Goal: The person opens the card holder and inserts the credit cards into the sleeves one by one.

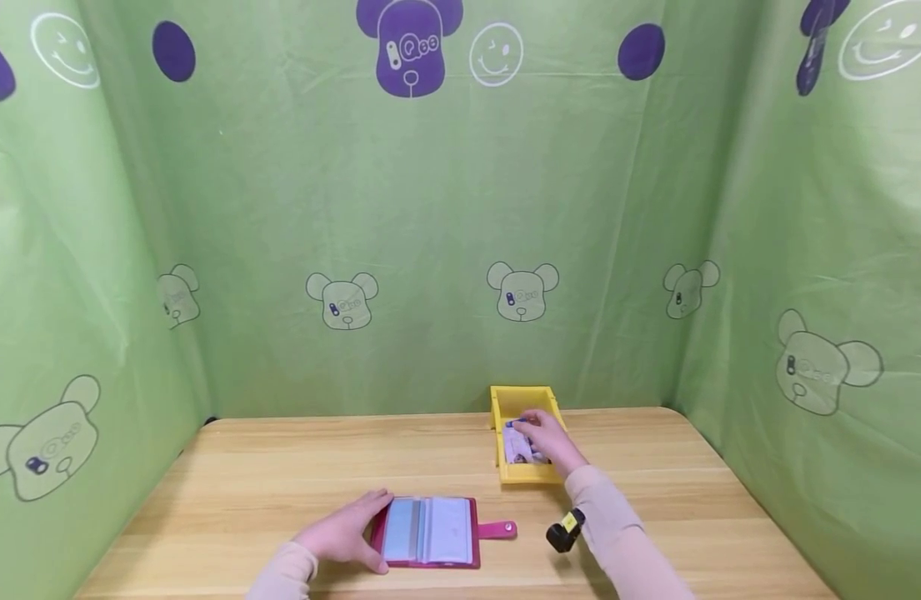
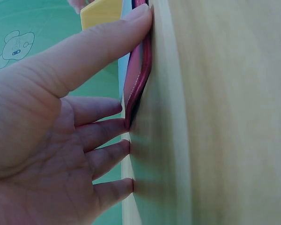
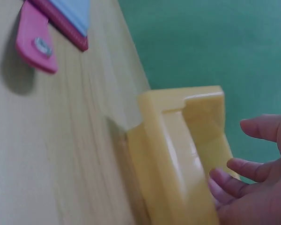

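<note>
A magenta card holder point(image 1: 475, 533) lies unfolded on the table, its clear sleeves point(image 1: 449, 530) facing up and its snap strap point(image 1: 498, 530) pointing right. My left hand point(image 1: 352, 530) is at its left side; in the left wrist view the thumb point(image 2: 107, 40) rests at the holder's edge, fingers straight and spread. My right hand point(image 1: 546, 437) reaches into a yellow bin point(image 1: 530, 475) holding printed cards point(image 1: 516, 447). In the right wrist view the thumb and fingers point(image 3: 246, 169) are apart, with nothing seen between them. The bin wall hides part of the inside.
The wooden table point(image 1: 317, 450) ends at the back against a green printed curtain point(image 1: 430, 358), which also hangs on both sides. A small black device with a yellow label point(image 1: 567, 531) sits at the right wrist. The bin stands near the table's back edge.
</note>
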`<state>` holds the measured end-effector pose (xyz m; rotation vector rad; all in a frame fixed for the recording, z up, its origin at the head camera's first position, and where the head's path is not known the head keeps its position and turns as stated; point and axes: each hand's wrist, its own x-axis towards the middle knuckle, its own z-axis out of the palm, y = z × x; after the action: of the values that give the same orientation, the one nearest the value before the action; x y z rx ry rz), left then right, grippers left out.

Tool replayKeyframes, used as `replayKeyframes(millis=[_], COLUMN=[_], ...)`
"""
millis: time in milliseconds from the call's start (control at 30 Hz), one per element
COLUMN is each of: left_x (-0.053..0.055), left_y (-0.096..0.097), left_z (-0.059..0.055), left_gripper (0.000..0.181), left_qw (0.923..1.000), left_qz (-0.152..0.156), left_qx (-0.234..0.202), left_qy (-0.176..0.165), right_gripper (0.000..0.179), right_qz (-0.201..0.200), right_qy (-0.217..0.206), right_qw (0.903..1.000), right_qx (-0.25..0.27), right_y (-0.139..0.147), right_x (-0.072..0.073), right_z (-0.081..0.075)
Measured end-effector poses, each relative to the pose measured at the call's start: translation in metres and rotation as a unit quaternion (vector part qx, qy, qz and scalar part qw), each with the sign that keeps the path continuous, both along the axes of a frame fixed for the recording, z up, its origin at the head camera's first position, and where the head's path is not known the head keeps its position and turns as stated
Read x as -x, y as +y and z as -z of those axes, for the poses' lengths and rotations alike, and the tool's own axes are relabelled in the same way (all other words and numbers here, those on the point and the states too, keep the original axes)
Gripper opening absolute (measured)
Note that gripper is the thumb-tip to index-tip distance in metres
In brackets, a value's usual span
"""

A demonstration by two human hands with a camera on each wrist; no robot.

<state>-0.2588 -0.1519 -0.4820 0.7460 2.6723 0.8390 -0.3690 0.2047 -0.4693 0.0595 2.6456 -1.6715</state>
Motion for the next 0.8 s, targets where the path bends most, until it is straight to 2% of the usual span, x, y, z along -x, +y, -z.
replayKeyframes(millis=[167,367,600,800], left_x=[0.0003,0.0010,0.0016,0.0020], left_y=[-0.0001,-0.0001,0.0000,-0.0008], left_z=[0.0002,0.0005,0.0019,0.0026], left_gripper=[0.100,0.100,0.100,0.100], left_qw=[1.0000,1.0000,1.0000,0.9999], left_qz=[0.000,0.000,0.003,0.001], left_qx=[0.003,0.006,0.009,0.011], left_qy=[-0.001,0.000,0.001,0.004], right_gripper=[0.050,0.054,0.053,0.055], right_qz=[0.015,0.019,0.012,0.010], right_qy=[-0.002,-0.036,-0.070,-0.065], right_qw=[0.9997,0.9992,0.9932,0.9910], right_qx=[-0.018,0.003,0.092,0.117], right_y=[-0.0003,0.0006,0.0040,0.0025], right_x=[0.0065,0.0072,0.0067,0.0071], right_z=[0.0086,0.0089,0.0097,0.0094])
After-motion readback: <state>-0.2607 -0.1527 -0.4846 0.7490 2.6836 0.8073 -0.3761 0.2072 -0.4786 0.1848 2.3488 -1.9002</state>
